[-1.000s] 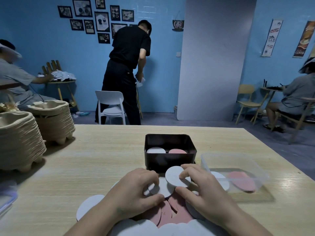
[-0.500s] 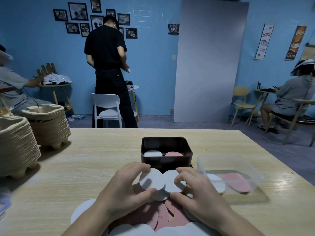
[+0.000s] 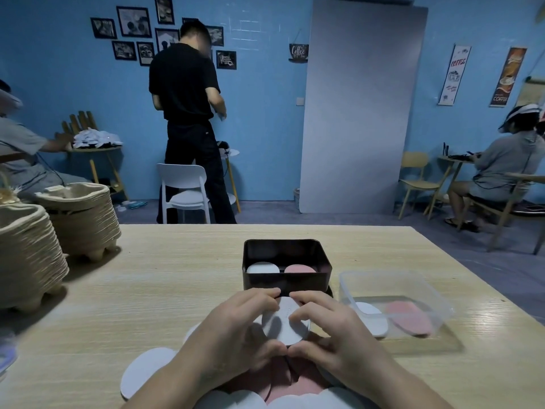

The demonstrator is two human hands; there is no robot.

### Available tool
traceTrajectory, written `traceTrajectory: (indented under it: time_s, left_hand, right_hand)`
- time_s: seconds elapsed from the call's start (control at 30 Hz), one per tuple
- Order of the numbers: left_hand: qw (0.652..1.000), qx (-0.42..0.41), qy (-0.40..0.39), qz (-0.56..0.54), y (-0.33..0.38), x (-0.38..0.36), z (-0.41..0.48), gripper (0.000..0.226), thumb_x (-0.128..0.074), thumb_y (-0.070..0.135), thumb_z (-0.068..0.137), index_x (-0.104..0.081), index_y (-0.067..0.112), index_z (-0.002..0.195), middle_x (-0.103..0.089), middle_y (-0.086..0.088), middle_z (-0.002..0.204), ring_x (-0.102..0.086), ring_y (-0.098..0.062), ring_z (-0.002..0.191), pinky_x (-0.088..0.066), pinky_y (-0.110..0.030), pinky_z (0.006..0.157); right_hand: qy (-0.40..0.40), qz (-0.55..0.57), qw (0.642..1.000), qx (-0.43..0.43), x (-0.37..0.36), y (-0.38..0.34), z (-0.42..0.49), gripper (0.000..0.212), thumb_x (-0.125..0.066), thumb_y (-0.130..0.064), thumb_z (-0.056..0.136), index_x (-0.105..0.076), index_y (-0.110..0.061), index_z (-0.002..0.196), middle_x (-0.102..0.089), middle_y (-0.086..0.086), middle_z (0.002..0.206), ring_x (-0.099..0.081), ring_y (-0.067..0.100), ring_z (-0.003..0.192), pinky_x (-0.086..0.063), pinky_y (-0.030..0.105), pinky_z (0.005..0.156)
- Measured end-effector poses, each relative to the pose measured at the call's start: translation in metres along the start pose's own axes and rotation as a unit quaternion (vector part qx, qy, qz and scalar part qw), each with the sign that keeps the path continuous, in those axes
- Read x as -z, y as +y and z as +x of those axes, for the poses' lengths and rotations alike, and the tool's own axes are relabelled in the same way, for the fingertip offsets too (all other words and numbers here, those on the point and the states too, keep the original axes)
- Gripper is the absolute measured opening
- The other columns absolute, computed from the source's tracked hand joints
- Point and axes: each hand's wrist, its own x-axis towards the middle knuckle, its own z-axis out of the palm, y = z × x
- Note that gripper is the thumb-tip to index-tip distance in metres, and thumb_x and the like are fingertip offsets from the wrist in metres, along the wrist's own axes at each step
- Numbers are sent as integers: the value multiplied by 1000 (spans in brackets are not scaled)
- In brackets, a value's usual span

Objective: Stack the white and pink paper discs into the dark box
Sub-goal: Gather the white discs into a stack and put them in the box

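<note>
The left hand point(image 3: 236, 329) and right hand point(image 3: 333, 335) pinch a flat, round white disc point(image 3: 283, 323) by its rim, fingers curled, just this side of the glossy dark box point(image 3: 286, 280). Inside lie a white round point(image 3: 262, 268) and a pink round point(image 3: 299, 269), side by side.

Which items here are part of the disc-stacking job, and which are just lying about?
In the job: dark box; white discs pinched by left hand and right hand; loose pink discs.
Lying about: clear plastic tub; pulp tray stacks; white chair.
</note>
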Motion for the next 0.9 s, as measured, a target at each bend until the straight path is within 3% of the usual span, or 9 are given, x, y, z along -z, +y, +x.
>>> traceTrajectory:
  time_s: [0.1,0.2,0.3,0.37,0.6,0.7,0.8,0.9]
  left_hand:
    - [999,19,-2,-29,-1,6,-3,50,-73,66,80,-59,34,117,-65,18,131,-58,6,121,-47,-12,94]
    - [997,31,4,-66,0,8,-5,38,-84,41,84,-66,27,113,-71,18,112,-66,-1,107,-51,-12,84]
    - [998,24,17,-57,0,6,-6,31,-86,22,85,-65,28,107,-70,21,108,-68,-2,105,-56,-19,79]
    - [998,22,28,-52,-1,5,-6,29,-84,23,86,-63,29,105,-71,19,105,-69,-2,103,-58,-24,76]
    - [997,19,22,-77,-3,2,-6,26,-82,30,87,-64,23,104,-71,13,108,-69,-10,105,-61,-36,75]
    - [998,-8,44,-41,2,2,-3,27,-79,41,87,-63,21,97,-70,14,101,-66,-1,100,-57,-33,76]
    - [998,-24,50,-20,3,1,-1,29,-83,41,85,-63,21,94,-72,14,105,-63,7,110,-55,-28,80]
    - [998,-41,37,-1,1,0,-2,25,-81,40,88,-65,22,93,-73,13,113,-63,4,115,-57,-30,81]
  right_hand:
    - [13,23,1000,-3,2,-2,-2,27,-77,-48,85,-64,-31,102,-52,-18,141,-48,5,137,-63,29,67]
    - [23,34,999,-3,2,-3,-3,27,-77,-45,85,-65,-29,103,-53,-17,140,-49,7,136,-62,27,67]
    - [39,16,999,1,2,-3,-1,26,-78,-46,84,-65,-30,100,-57,-14,138,-51,4,135,-54,20,87]
    - [48,3,999,9,1,-2,2,27,-79,-45,83,-65,-28,99,-61,-11,135,-52,2,134,-46,18,96]
    - [51,17,999,9,2,-2,2,29,-80,-44,82,-65,-25,98,-62,-12,133,-49,1,137,-44,18,98]
    - [37,14,999,3,2,-2,1,27,-80,-44,83,-63,-30,98,-61,-10,137,-45,-1,141,-49,21,95]
    - [14,-8,1000,2,3,-2,2,25,-78,-46,83,-62,-33,97,-61,-9,138,-43,-2,141,-54,25,88]
    - [-5,-44,999,5,5,-3,2,27,-77,-49,82,-62,-32,96,-58,-14,137,-50,-1,132,-53,23,91]
